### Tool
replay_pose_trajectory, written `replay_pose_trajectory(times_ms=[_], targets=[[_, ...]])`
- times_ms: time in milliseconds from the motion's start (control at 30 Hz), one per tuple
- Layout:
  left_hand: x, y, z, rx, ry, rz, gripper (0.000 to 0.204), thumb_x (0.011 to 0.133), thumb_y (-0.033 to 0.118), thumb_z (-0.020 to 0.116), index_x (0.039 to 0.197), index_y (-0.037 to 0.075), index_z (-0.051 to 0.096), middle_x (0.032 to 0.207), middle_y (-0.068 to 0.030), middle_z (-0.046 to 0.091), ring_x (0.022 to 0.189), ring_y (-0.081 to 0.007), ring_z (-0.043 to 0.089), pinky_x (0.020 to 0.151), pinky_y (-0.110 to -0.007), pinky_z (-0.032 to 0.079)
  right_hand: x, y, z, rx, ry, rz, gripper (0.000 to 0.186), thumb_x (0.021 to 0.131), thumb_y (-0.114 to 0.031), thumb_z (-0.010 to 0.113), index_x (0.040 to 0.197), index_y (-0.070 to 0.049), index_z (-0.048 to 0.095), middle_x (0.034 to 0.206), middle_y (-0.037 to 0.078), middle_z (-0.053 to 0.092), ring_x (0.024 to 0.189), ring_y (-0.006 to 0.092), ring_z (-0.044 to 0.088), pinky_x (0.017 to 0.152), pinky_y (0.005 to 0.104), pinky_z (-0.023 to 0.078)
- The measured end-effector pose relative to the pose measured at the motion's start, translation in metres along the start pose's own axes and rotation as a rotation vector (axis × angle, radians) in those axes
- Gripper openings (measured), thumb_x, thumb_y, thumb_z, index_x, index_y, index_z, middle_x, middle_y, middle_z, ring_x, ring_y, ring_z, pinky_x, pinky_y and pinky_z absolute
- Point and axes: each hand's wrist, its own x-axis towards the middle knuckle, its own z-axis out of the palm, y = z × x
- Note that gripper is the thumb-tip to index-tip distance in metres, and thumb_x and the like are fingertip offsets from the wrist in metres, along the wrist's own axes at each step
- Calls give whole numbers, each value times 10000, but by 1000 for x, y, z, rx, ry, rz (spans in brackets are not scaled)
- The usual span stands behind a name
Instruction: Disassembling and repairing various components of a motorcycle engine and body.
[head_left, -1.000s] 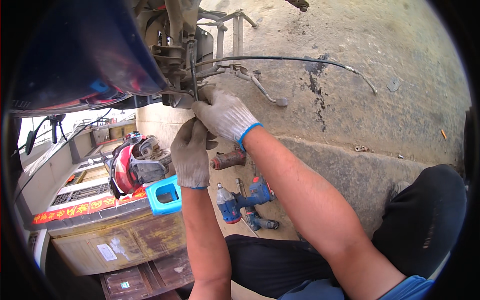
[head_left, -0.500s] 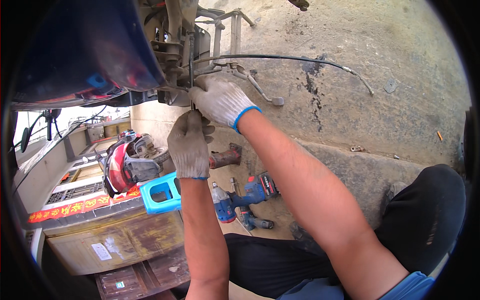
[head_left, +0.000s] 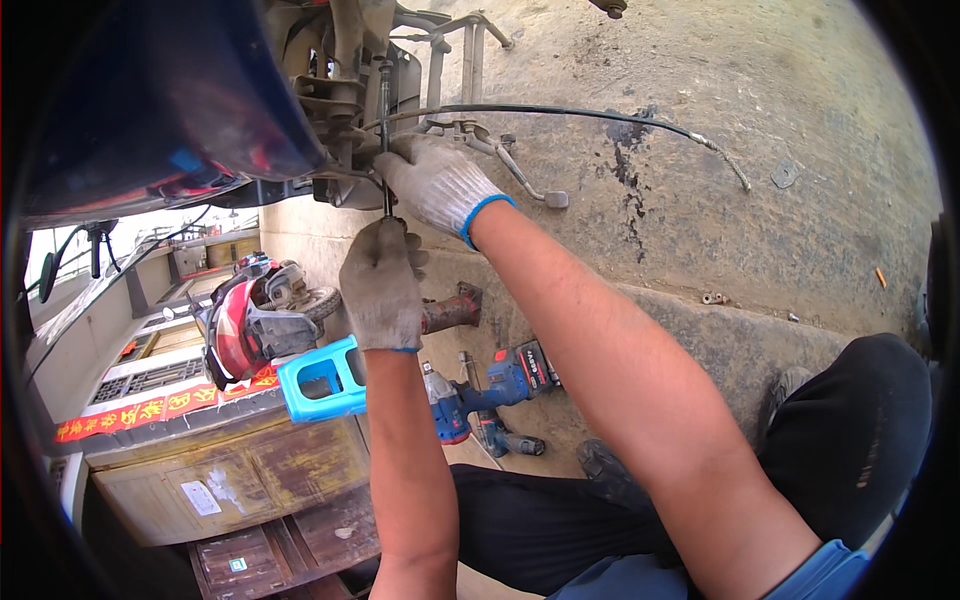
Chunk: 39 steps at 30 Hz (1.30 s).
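A long, thin dark metal rod (head_left: pixel 386 105) runs up beside the metal frame (head_left: pixel 340 105) of a vehicle with a dark blue body panel (head_left: pixel 170 100). My right hand (head_left: pixel 435 182), in a pale knit glove with a blue cuff, closes round the rod at its middle. Just below, my left hand (head_left: pixel 382 285), in a matching dirtier glove, has its fingers curled at the rod's lower end; that end is hidden in the glove. A black cable (head_left: pixel 560 109) stretches from the frame out over the concrete to the right.
Below my hands lie a worn red-brown tool (head_left: pixel 452 310), a blue cordless impact wrench (head_left: pixel 490 390) and a smaller blue power tool (head_left: pixel 510 437). A light-blue plastic stool (head_left: pixel 318 384) sits by my left forearm. A red motorcycle (head_left: pixel 240 320) stands farther left. A pedal lever (head_left: pixel 530 190) juts from the frame.
My right hand has shifted slightly left and up along the rod. The left hand has barely moved, and the rod has tilted a little. Both hands keep their grip.
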Motion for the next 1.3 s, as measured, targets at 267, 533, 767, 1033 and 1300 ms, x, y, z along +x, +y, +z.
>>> replay_pose_trajectory(times_ms=[267, 533, 767, 1033, 1300], targets=[[5, -9, 5, -52, 28, -39, 316, 1079, 256, 620, 1193, -22, 716, 925, -88, 744, 748, -151, 699, 650, -305, 544, 8, -1, -12, 140, 26, 58, 503, 1038, -405, 541, 1238, 18, 726, 997, 223, 759, 864, 305, 734, 801, 419, 567], [17, -10, -1, -56, 76, 21, 320, 1073, 260, 640, 1198, -25, 712, 963, -106, 758, 768, -161, 726, 651, -296, 574, 6, 14, -21, 336, 206, 197, 423, 1029, -324, 620, 1156, 62, 738, 916, 158, 775, 778, 191, 743, 716, 353, 597], [13, -8, -5, 9, 24, 5, 306, 1055, 231, 657, 1220, -19, 717, 1007, -89, 755, 839, -147, 721, 721, -300, 572, 24, 5, -8, 308, 258, 188, 511, 988, -415, 594, 1130, 56, 733, 1218, 371, 685, 1170, 488, 673, 1057, 524, 501], [13, -11, -8, -45, -60, -7, 343, 1059, 248, 662, 1268, -22, 699, 1055, -99, 756, 872, -156, 723, 752, -296, 569, 30, -19, 8, 330, 102, 123, 474, 1023, -368, 573, 1267, 13, 714, 1242, 284, 728, 1136, 386, 715, 989, 449, 534], [12, -15, -11, -35, -116, -13, 354, 1060, 247, 658, 1284, -25, 695, 1074, -105, 758, 883, -163, 730, 763, -298, 574, 40, -11, 21, 255, 125, 54, 470, 1030, -363, 544, 1269, 8, 705, 1245, 316, 708, 1184, 460, 673, 1036, 468, 511]])
